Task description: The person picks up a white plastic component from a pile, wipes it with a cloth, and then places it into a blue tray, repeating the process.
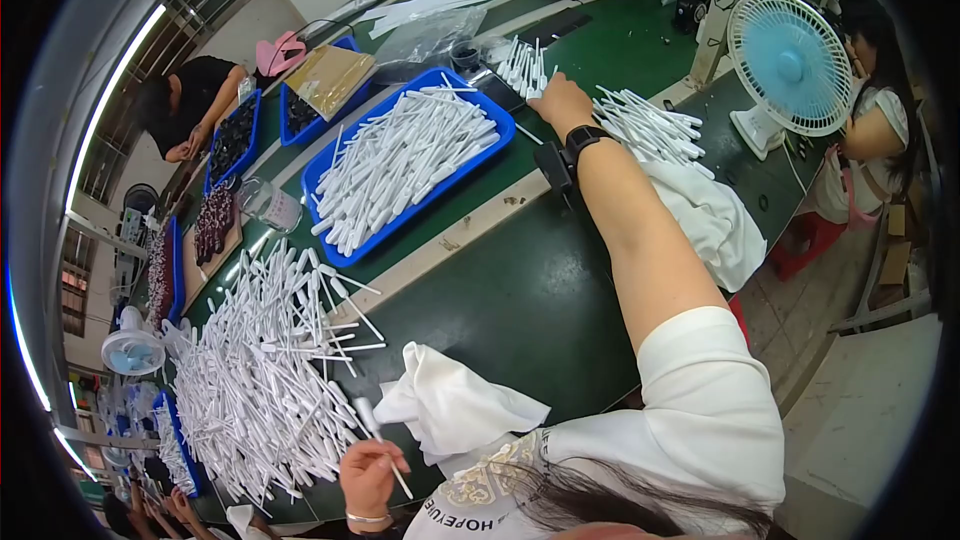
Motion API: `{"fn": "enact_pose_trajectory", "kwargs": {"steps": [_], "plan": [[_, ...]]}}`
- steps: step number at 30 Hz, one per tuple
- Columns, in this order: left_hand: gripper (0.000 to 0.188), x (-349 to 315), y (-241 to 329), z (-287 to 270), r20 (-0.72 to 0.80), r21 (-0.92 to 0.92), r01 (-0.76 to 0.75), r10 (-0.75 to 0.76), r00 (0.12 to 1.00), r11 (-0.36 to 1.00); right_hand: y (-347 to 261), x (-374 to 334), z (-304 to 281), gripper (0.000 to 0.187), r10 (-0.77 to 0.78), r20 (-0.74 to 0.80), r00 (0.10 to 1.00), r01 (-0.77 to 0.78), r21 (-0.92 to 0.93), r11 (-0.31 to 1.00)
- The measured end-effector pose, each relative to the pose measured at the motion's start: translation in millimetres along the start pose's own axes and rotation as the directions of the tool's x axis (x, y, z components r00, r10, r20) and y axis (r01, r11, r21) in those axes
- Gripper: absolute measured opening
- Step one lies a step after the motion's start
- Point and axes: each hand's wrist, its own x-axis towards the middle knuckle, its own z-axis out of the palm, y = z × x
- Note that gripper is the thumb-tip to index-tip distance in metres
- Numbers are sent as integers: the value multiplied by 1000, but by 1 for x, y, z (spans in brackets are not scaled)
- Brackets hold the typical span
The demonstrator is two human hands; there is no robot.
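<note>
My left hand [368, 477] is at the lower edge and pinches a thin white dropper tube [374, 428] that points up toward a big loose heap of the same white tubes [260, 370] on the green table. My right arm stretches far across the table. My right hand [560, 100], with a black watch on the wrist, lies back-up on a small cluster of white tubes [525, 68] just past the corner of a blue tray [508, 130] full of white tubes. Its fingers are hidden, so I cannot see a grip. Another pile of white tubes [650, 125] lies right of that hand.
A white cloth [450, 405] lies by my left hand, another [712, 225] under my right forearm. A pale blue fan [790, 65] stands at the right next to a seated person [880, 115]. Blue trays of dark parts [235, 140] and another person [190, 105] are at the far left.
</note>
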Motion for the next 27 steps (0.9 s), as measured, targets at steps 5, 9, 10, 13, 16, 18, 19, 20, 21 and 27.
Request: {"fn": "enact_pose_trajectory", "kwargs": {"steps": [5,9,10,13,16,18,19,20,21,27], "plan": [[12,14,-23,6,44,-87,100,-97,994,991,-14,10,1,50,-151,-263,953,100,-195,976],[12,16,-29,-3,52,-114,114,-109,993,987,-20,13,4,40,-90,-122,988,66,-187,980],[12,17,-28,-4,63,-113,121,-115,991,986,-21,14,1,38,-70,-101,992,53,-164,985],[12,18,-28,-8,84,-149,130,-118,989,980,-25,13,-1,35,-49,-79,996,37,-152,988],[13,18,-29,-10,108,-210,133,-112,988,969,-27,14,-2,34,-40,-77,996,27,-161,987],[13,18,-30,-11,109,-229,136,-114,988,964,-28,18,2,35,-24,-64,998,13,-173,985],[13,18,-30,-11,109,-238,137,-114,987,962,-29,20,3,35,-16,-57,998,6,-179,984],[13,19,-31,-12,110,-241,138,-115,987,961,-28,21,3,35,-17,-58,998,6,-182,983],[13,19,-32,-12,118,-252,134,-107,987,959,-26,21,3,34,-11,-80,997,-2,-159,987],[13,21,-34,-14,167,-285,145,-100,981,947,6,44,-10,21,-235,41,971,222,206,953]]}}
